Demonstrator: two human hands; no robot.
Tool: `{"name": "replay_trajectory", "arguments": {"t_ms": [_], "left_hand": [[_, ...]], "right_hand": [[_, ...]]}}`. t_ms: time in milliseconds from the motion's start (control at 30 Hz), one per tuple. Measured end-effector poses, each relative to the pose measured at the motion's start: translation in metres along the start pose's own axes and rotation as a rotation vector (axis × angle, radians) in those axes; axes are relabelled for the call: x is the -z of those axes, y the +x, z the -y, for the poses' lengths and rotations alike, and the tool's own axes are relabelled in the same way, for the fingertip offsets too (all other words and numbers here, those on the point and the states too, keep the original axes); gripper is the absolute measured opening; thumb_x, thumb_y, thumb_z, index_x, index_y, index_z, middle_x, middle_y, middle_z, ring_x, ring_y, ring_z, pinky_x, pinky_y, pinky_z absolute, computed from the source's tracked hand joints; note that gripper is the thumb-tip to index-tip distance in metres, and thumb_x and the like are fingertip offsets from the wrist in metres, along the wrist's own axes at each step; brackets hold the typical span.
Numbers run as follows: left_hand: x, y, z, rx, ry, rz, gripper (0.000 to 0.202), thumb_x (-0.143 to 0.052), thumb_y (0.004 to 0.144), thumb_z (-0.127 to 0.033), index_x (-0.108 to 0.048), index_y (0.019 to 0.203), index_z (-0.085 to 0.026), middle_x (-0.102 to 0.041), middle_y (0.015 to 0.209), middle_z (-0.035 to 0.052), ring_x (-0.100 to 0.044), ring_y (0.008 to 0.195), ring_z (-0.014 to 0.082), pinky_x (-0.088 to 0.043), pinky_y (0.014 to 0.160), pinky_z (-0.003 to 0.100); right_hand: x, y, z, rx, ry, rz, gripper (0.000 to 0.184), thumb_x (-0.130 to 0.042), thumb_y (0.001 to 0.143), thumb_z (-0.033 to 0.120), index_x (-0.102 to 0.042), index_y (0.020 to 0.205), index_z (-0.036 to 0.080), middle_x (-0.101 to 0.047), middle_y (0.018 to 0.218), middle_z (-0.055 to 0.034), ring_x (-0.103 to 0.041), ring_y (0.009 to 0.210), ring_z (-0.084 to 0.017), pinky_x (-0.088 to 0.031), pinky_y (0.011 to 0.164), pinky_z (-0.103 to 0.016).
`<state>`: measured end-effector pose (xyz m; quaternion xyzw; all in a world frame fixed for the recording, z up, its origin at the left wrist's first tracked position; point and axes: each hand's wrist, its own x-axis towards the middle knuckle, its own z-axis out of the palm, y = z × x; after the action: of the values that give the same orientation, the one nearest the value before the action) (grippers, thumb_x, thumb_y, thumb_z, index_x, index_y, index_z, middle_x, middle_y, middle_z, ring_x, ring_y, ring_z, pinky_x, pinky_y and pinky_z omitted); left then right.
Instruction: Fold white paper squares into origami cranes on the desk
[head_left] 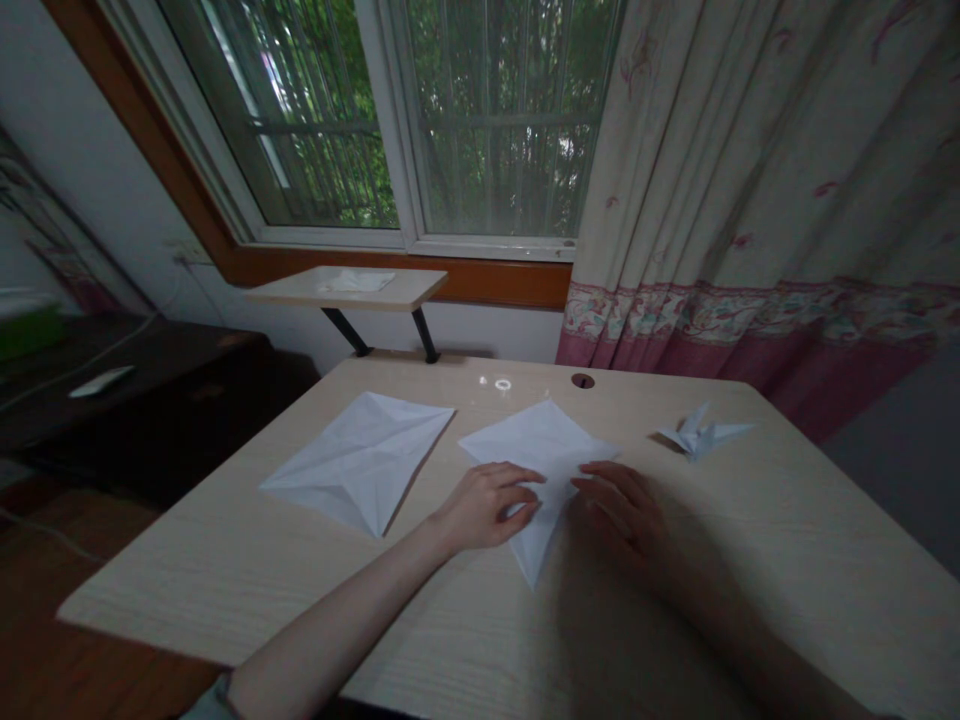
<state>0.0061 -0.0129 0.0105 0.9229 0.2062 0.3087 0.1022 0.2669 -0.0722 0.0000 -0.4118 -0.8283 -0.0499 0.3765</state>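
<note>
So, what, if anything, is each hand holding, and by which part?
Cannot be told: the left hand lies over the left side of the middle paper, the right hand by its right.

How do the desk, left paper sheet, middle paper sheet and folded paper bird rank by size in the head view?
1. Desk
2. Left paper sheet and middle paper sheet: unsure, similar, the latter partly covered
3. Folded paper bird

Dim overall, daylight from the window (487,130); right hand (626,515) and worktop (615,650) beside it in shadow. Wide-angle stretch toward edges, left side soft.
</note>
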Motion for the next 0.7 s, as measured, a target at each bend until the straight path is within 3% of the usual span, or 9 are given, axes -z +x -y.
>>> {"name": "replay_trajectory", "arguments": {"t_ms": [133, 233, 333, 467, 600, 700], "left_hand": [[-0.001, -0.001, 0.001, 0.005, -0.004, -0.003, 0.022, -0.053, 0.096, -0.027, -0.071, 0.087, -0.019, -0.075, 0.108, 0.0042, -0.073, 0.092, 0.0178, -0.058, 0.084, 0.032], [0.0, -0.001, 0.001, 0.021, -0.005, 0.005, 0.023, -0.053, 0.096, -0.027, -0.071, 0.085, -0.018, -0.076, 0.106, 0.0044, -0.073, 0.09, 0.0176, -0.058, 0.081, 0.031], [0.001, -0.001, 0.0, 0.026, -0.014, 0.018, 0.023, -0.052, 0.096, -0.027, -0.07, 0.085, -0.018, -0.075, 0.106, 0.0044, -0.073, 0.089, 0.017, -0.057, 0.08, 0.029], [0.003, 0.0, -0.002, 0.026, -0.064, 0.03, 0.023, -0.051, 0.097, -0.029, -0.068, 0.086, -0.018, -0.075, 0.108, 0.0056, -0.072, 0.09, 0.0166, -0.057, 0.081, 0.028], [0.007, 0.0, -0.003, 0.016, -0.156, 0.066, 0.028, -0.048, 0.099, -0.033, -0.062, 0.08, -0.017, -0.073, 0.108, 0.0087, -0.071, 0.095, 0.0179, -0.056, 0.082, 0.028], [0.008, 0.001, -0.002, -0.024, -0.188, 0.08, 0.037, -0.049, 0.097, -0.05, -0.06, 0.084, -0.018, -0.073, 0.109, 0.0109, -0.07, 0.098, 0.021, -0.055, 0.082, 0.031]], "right_hand": [[-0.005, -0.001, -0.003, 0.076, -0.097, 0.079, 0.035, -0.051, 0.099, 0.024, -0.057, 0.132, 0.028, -0.069, 0.124, -0.0041, -0.058, 0.119, -0.022, -0.034, 0.112, -0.049], [-0.008, -0.002, -0.004, 0.031, -0.107, 0.044, 0.024, -0.053, 0.099, 0.028, -0.065, 0.12, 0.029, -0.074, 0.109, -0.0022, -0.064, 0.107, -0.022, -0.03, 0.111, -0.049], [-0.011, -0.002, -0.005, -0.006, -0.09, 0.011, 0.016, -0.055, 0.099, 0.031, -0.07, 0.103, 0.03, -0.075, 0.096, -0.0003, -0.066, 0.094, -0.02, -0.031, 0.105, -0.046], [-0.014, -0.003, -0.008, -0.041, -0.105, 0.007, 0.022, -0.055, 0.099, 0.03, -0.072, 0.085, 0.028, -0.076, 0.085, 0.0008, -0.068, 0.085, -0.019, -0.034, 0.097, -0.044], [-0.015, -0.007, -0.012, -0.092, -0.099, 0.088, 0.024, -0.052, 0.1, 0.03, -0.072, 0.088, 0.027, -0.077, 0.088, -0.0016, -0.068, 0.085, -0.021, -0.038, 0.095, -0.045], [-0.015, -0.009, -0.016, -0.137, -0.09, 0.105, 0.024, -0.05, 0.099, 0.028, -0.073, 0.09, 0.028, -0.076, 0.091, -0.0028, -0.068, 0.085, -0.022, -0.043, 0.094, -0.045]]}}
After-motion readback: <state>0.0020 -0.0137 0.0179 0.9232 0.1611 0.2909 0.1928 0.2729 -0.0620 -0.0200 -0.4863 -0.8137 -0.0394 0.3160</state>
